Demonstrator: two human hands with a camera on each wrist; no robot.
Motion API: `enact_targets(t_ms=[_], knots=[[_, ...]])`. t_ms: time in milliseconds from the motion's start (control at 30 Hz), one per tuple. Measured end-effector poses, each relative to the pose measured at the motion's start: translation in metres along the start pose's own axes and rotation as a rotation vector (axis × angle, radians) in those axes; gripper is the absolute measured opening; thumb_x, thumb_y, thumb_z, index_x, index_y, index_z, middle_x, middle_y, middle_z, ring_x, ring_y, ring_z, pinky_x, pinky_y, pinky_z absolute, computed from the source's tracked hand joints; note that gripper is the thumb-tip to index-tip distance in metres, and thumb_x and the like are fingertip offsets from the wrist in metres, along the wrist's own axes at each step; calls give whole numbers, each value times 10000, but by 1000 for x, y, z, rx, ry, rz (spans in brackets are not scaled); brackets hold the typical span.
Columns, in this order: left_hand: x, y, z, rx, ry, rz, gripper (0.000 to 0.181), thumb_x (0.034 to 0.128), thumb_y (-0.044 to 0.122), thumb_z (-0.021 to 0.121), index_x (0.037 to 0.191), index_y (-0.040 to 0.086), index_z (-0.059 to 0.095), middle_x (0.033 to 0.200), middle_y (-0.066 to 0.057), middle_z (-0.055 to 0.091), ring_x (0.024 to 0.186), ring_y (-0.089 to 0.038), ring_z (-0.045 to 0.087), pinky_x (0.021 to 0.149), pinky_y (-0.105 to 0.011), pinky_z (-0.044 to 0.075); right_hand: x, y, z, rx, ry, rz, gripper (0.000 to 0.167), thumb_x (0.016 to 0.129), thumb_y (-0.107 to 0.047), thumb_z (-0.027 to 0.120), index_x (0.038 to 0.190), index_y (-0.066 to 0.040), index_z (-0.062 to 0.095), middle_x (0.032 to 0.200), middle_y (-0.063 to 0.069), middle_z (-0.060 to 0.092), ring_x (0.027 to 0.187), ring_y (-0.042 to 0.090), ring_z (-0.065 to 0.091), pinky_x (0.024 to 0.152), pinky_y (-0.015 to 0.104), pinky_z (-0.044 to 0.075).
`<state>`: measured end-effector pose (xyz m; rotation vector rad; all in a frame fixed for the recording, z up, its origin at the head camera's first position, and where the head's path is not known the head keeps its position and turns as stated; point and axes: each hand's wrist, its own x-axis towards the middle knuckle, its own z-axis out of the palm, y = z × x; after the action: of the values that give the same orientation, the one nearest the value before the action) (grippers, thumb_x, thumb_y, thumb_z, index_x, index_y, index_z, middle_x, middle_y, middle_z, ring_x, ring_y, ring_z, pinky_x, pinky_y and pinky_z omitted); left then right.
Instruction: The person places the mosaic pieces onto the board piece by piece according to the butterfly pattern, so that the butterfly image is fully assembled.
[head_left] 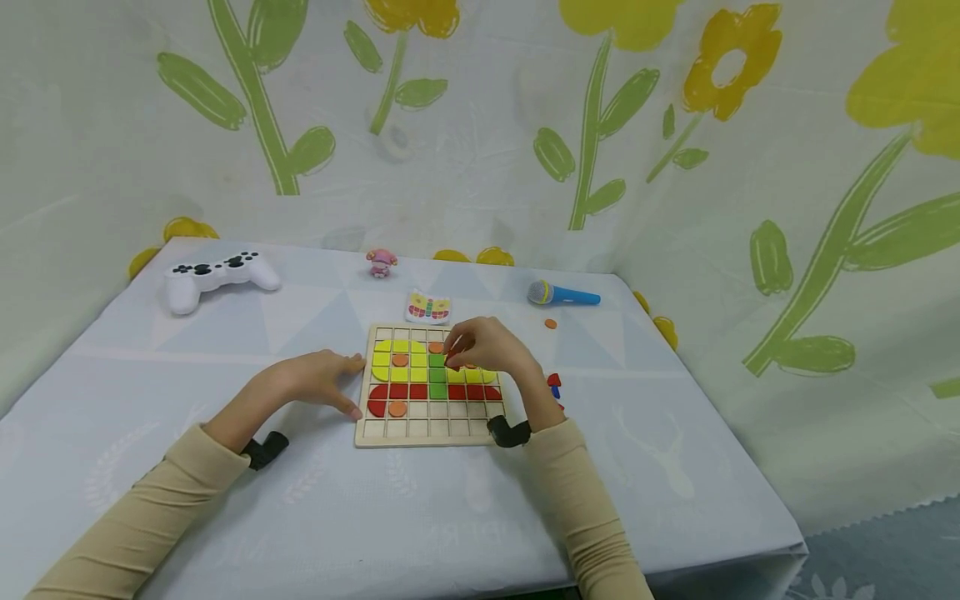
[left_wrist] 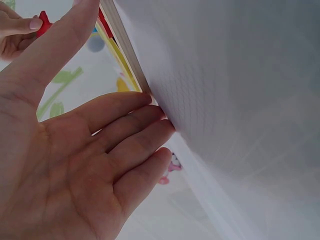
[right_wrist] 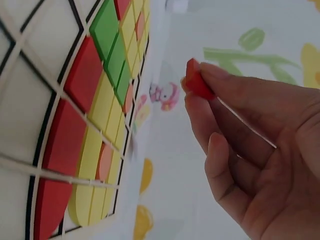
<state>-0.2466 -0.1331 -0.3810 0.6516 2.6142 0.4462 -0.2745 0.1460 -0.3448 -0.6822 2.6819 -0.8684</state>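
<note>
A wooden grid board (head_left: pixel 450 429) lies on the table, filled in part with yellow, green, red and orange tiles that form a butterfly-like pattern. My left hand (head_left: pixel 318 383) rests against the board's left edge, its fingers nearly straight and the thumb by the lower left corner. Between the thumb and fingers of my right hand (right_wrist: pixel 260 135), a small red tile (right_wrist: pixel 199 82) with a pointed end is pinched above the board's upper middle. The right hand hides part of the board's upper right in the head view. Behind the board lies a pattern card (head_left: pixel 428 308).
A white game controller (head_left: pixel 217 279) lies at the back left. Along the back are a small pink figurine (head_left: pixel 381 262) and a blue toy microphone (head_left: pixel 566 295). A loose orange disc (head_left: pixel 551 323) lies near the microphone; red and blue pieces (head_left: pixel 554 381) lie right of the board.
</note>
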Motion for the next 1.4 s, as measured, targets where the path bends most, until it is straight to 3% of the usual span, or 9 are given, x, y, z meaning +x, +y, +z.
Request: enact_targets(t_ms=[300, 467, 767, 1400], knots=[[3, -3, 1, 11, 2, 2, 977, 732, 484, 798, 1449, -30, 380, 1465, -258, 381, 1319, -463, 349, 1016, -602, 354, 4, -12, 18, 8, -167, -76, 73, 838, -100, 759, 893, -105, 711, 828, -39, 699, 784, 123, 657, 762, 230, 524], [2, -3, 1, 13, 4, 11, 971, 737, 482, 795, 1445, -38, 381, 1464, -261, 381, 1321, -465, 348, 1021, -601, 349, 7, -14, 28, -38, -204, -78, 97, 824, -101, 774, 886, -113, 699, 838, -43, 673, 807, 112, 620, 742, 220, 508], [1, -2, 1, 2, 8, 10, 958, 739, 473, 798, 1444, -30, 390, 1465, -256, 383, 1319, -463, 351, 1013, -604, 357, 12, -15, 41, -94, -225, -119, 86, 817, -113, 784, 860, -116, 710, 827, -56, 666, 799, 109, 606, 711, 208, 506], [0, 0, 1, 5, 7, 11, 954, 738, 468, 800, 1446, -25, 391, 1463, -251, 389, 1310, -461, 361, 1006, -597, 371, 4, -23, 44, -182, -230, -18, 165, 767, -60, 814, 849, -126, 687, 810, -57, 645, 782, 120, 569, 667, 220, 491]])
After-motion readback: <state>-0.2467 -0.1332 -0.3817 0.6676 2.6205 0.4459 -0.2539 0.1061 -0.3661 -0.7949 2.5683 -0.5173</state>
